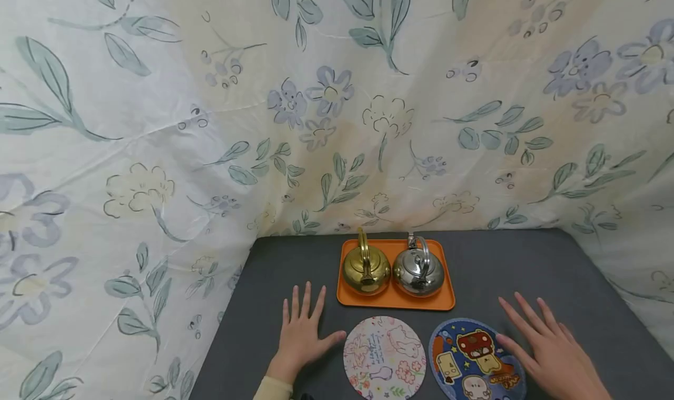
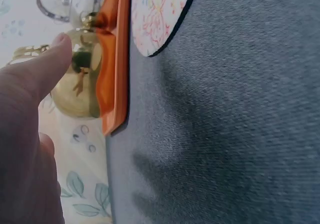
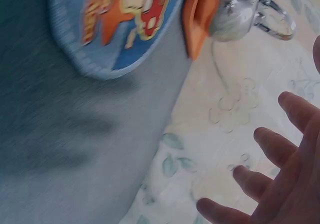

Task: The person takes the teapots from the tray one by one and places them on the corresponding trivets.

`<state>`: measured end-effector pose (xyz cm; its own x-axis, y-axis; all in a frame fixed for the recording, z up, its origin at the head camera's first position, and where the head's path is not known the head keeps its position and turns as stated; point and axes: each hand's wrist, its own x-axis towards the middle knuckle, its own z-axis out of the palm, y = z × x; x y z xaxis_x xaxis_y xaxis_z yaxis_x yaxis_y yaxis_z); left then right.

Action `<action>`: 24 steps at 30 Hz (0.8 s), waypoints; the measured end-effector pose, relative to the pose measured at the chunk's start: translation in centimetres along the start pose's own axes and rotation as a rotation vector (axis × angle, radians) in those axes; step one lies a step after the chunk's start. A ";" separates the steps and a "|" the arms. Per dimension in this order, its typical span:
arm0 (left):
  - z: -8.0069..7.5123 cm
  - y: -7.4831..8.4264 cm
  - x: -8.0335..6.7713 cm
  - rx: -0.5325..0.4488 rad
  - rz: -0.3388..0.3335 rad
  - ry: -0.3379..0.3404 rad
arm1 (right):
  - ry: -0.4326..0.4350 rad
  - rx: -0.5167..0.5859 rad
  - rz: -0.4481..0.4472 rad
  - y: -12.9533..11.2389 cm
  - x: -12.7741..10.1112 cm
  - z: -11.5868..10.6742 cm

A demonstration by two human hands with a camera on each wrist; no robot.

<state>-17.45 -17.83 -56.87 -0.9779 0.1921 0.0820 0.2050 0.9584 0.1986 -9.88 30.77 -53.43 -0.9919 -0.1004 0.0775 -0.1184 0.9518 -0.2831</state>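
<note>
My left hand [image 1: 303, 335] is spread with straight fingers over the grey table, left of a round pink-and-white floral mat [image 1: 384, 356]. Its thumb reaches toward that mat's left edge. On the other side my right hand [image 1: 553, 350] holds nothing, fingers extended, and its thumb overlaps the edge of a round blue cartoon mat [image 1: 476, 362] in the head view. Behind both mats lies an orange tray [image 1: 368, 300]. On it a gold teapot [image 1: 367, 269] stands at the left and a silver teapot [image 1: 419, 271] at the right, both with raised handles.
The dark grey table [image 1: 295, 259] ends at the back against a hanging floral cloth [image 1: 316, 125], which also drapes along the left and right sides. The two mats lie side by side near the front, just ahead of the tray.
</note>
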 end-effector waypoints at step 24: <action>1.7 1.5 3.7 -0.168 -0.011 -0.108 | 0.056 0.189 -0.109 -8.9 3.9 -1.4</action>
<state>-20.82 -15.28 -57.93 -0.9770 0.2119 -0.0242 0.1893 0.9136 0.3599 -12.68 22.29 -49.31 -0.9693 -0.1790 0.1687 -0.2368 0.8643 -0.4437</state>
